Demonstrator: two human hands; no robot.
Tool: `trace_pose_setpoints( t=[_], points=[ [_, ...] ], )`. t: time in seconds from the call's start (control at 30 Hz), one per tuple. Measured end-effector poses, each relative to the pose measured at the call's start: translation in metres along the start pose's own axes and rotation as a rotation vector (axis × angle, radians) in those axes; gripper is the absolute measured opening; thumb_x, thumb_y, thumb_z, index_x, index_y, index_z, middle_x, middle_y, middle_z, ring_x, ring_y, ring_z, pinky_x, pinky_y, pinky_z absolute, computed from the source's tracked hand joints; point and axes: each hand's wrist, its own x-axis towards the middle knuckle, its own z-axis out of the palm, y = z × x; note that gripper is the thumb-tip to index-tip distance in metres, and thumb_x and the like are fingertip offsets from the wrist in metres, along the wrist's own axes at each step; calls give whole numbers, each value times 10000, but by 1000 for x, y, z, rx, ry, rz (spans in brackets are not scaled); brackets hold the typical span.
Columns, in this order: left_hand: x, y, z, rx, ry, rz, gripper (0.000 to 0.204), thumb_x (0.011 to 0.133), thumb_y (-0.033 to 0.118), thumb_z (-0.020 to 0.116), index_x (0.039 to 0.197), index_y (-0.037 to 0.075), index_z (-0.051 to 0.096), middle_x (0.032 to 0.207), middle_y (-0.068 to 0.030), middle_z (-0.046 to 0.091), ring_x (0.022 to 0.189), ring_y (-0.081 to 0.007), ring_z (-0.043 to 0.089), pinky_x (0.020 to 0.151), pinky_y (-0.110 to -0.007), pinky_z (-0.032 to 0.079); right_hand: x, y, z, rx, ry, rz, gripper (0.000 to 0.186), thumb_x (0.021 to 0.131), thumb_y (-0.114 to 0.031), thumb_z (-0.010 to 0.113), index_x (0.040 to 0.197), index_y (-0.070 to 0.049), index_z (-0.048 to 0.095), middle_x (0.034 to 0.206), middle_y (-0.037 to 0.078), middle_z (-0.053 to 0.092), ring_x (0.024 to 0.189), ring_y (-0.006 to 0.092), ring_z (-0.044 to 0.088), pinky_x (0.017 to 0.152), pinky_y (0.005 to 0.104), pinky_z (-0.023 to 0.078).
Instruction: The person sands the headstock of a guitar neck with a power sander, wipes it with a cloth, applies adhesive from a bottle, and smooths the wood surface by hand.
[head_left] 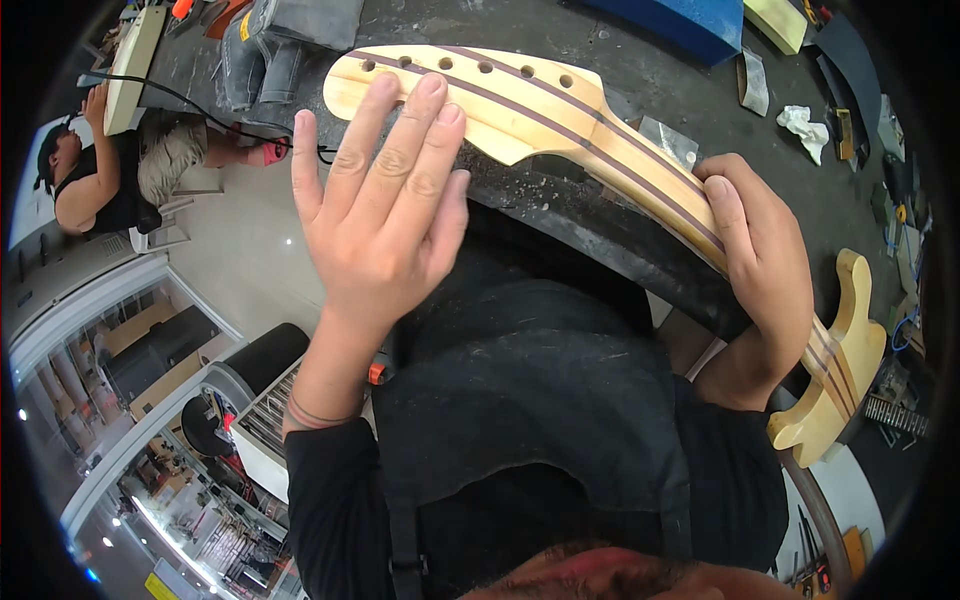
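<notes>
An unfinished wooden guitar (640,165), pale with dark lengthwise stripes, lies back-up across the edge of the dark workbench (560,215). Its headstock, pierced by a row of several round holes, points to the upper left. The pale body (845,370) shows at the lower right, beyond my right arm. My left hand (380,225) is open, its fingers stretched out with their tips over the near edge of the headstock. Around the neck, toward the body end, my right hand (765,240) is wrapped, thumb on top; its other fingers are mostly hidden.
A blue block (680,25), crumpled white paper (803,132) and curved dark sheets (850,65) lie on the bench's far side. A fretted strip (897,414) is at the right. Jeans-like grey cloth (265,60) and a black cable (180,97) are upper left. Another person (110,170) works at the left.
</notes>
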Motion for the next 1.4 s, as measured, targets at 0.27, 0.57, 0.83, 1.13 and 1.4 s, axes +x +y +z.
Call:
trace_pose_setpoints(
  t=[0.27, 0.57, 0.83, 1.13, 1.4],
  points=[
    [30, 18, 21, -228, 41, 128, 486, 926, 250, 833, 1395, 135, 774, 1480, -49, 738, 1438, -285, 648, 1320, -584, 241, 0, -3, -5, -8, -22, -5, 297, 1149, -270, 515, 1130, -24, 681, 966, 202, 682, 894, 391, 685, 838, 414, 529],
    [63, -16, -14, -281, -205, 61, 608, 829, 250, 814, 1427, 155, 755, 1538, -54, 699, 1505, -292, 582, 1324, -584, 213, -3, -1, -6, -6, -4, 25, 299, 1142, -285, 525, 1129, -31, 684, 963, 194, 690, 890, 390, 692, 829, 421, 530],
    [69, -6, -18, -260, -212, -34, 642, 802, 254, 859, 1422, 131, 747, 1445, -69, 709, 1421, -303, 614, 1314, -585, 227, -1, -2, -3, 2, 5, 33, 292, 1126, -281, 542, 1099, -35, 698, 948, 191, 697, 875, 390, 692, 809, 429, 528],
    [99, 0, -6, -406, -306, 134, 565, 786, 177, 830, 1350, 166, 799, 1268, -88, 678, 1225, -326, 612, 1136, -487, 401, 0, -1, -4, -1, 25, 36, 258, 1105, -266, 572, 1070, -46, 701, 939, 181, 703, 874, 395, 693, 805, 445, 532],
    [117, -11, -12, -280, -369, 404, 499, 813, 219, 823, 1311, 239, 830, 1288, -84, 693, 1268, -331, 610, 1141, -506, 395, 1, 3, -5, -12, 23, -13, 242, 1081, -260, 609, 1028, -40, 693, 929, 164, 701, 894, 390, 698, 800, 466, 532]
  ],
)
